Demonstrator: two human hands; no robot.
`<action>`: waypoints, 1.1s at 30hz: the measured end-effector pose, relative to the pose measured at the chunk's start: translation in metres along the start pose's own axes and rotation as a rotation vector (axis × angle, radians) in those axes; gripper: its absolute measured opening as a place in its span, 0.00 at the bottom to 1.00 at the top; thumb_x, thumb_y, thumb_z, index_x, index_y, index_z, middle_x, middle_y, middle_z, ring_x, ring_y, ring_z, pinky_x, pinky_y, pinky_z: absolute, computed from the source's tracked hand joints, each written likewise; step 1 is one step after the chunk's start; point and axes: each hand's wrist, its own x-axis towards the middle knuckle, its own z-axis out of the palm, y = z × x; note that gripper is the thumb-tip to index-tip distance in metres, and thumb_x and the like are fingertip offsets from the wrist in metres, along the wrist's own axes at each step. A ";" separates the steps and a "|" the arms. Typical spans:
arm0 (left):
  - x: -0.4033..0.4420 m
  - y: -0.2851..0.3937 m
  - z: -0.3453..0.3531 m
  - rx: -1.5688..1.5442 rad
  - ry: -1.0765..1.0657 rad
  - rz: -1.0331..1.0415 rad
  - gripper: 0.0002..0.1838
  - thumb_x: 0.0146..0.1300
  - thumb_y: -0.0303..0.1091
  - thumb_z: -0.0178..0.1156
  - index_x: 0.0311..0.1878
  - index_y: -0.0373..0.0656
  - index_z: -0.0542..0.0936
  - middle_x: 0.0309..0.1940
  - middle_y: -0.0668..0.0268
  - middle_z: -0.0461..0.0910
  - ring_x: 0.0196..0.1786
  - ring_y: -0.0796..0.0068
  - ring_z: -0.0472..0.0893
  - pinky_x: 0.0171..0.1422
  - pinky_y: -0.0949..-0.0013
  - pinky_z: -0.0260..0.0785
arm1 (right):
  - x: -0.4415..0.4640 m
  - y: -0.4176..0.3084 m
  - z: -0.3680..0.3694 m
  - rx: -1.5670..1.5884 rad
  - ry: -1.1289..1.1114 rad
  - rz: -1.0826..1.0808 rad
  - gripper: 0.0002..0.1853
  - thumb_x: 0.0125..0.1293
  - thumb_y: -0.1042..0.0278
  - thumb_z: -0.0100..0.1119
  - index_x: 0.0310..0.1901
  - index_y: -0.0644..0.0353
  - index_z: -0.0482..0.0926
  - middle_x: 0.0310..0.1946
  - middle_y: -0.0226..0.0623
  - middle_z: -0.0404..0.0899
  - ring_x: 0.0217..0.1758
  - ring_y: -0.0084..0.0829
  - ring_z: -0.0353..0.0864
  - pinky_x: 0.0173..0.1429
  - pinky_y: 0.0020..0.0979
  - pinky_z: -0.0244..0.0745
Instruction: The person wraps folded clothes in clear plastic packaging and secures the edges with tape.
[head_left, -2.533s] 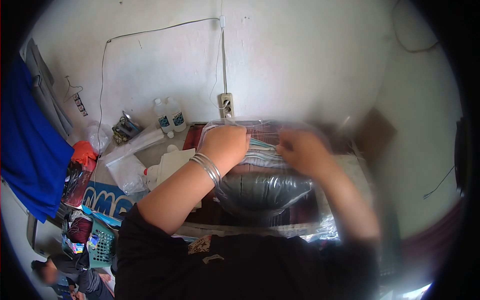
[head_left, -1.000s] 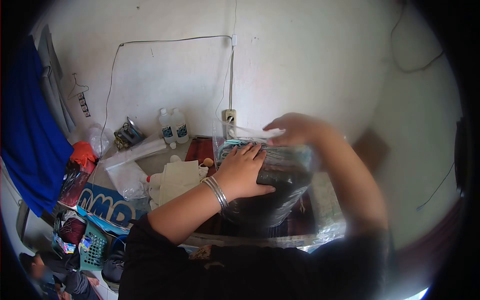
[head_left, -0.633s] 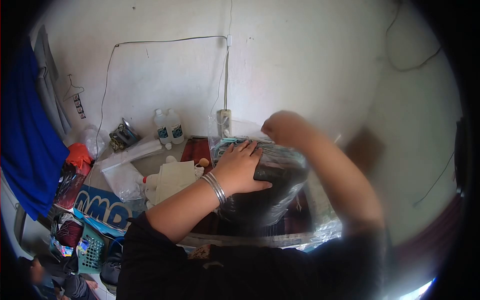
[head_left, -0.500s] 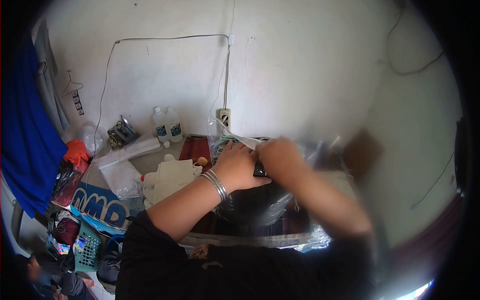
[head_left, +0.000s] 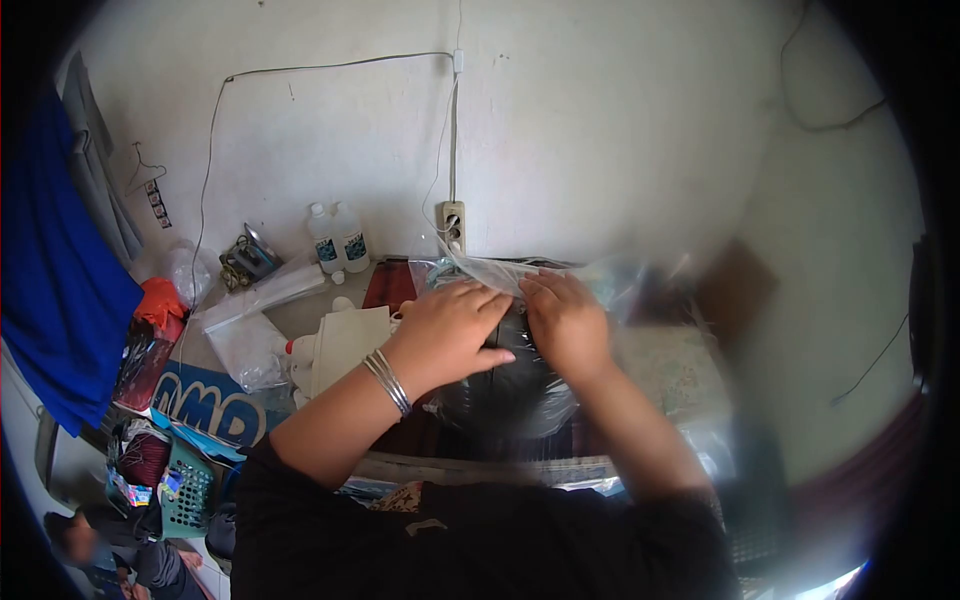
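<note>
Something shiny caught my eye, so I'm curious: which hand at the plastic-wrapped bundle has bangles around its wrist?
The left hand: silver bangles circle its wrist. The right hand, also at the plastic-wrapped bundle, shows a bare wrist.

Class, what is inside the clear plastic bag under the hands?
Inside the clear plastic bag: something dark and bulging, with teal material at far left. What the left hand and right hand cover cannot be seen.

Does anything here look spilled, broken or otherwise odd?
Nothing looks clearly spilled or broken. One untidy detail is the cord on the wall, which bends and dangles loosely down to the left. The clear plastic by both hands is crumpled, probably just from handling.
</note>
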 end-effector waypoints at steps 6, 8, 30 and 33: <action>0.008 0.007 0.021 -0.093 -0.038 -0.124 0.35 0.57 0.55 0.65 0.61 0.39 0.73 0.54 0.55 0.78 0.58 0.57 0.77 0.63 0.59 0.70 | 0.000 0.038 0.008 0.125 -0.037 -0.132 0.10 0.58 0.71 0.62 0.42 0.58 0.81 0.38 0.37 0.85 0.41 0.39 0.85 0.58 0.44 0.78; 0.012 0.010 0.022 -0.089 -0.030 -0.161 0.35 0.57 0.55 0.64 0.61 0.39 0.73 0.54 0.55 0.78 0.58 0.57 0.78 0.62 0.58 0.71 | 0.004 0.039 0.004 0.159 -0.045 -0.137 0.09 0.59 0.71 0.61 0.42 0.59 0.82 0.36 0.38 0.85 0.37 0.41 0.85 0.52 0.41 0.80; 0.006 -0.024 -0.006 -0.053 0.129 0.008 0.33 0.46 0.45 0.74 0.57 0.42 0.79 0.52 0.59 0.81 0.56 0.62 0.80 0.62 0.58 0.70 | -0.028 0.022 0.009 0.014 0.003 -0.118 0.13 0.62 0.59 0.63 0.43 0.56 0.82 0.42 0.33 0.85 0.49 0.32 0.84 0.62 0.42 0.72; 0.030 0.031 -0.011 0.119 0.110 0.072 0.45 0.38 0.51 0.77 0.62 0.45 0.74 0.52 0.64 0.80 0.57 0.64 0.78 0.71 0.53 0.61 | -0.029 0.024 0.011 0.006 0.033 -0.122 0.13 0.61 0.59 0.63 0.43 0.57 0.82 0.41 0.34 0.85 0.48 0.32 0.84 0.61 0.42 0.72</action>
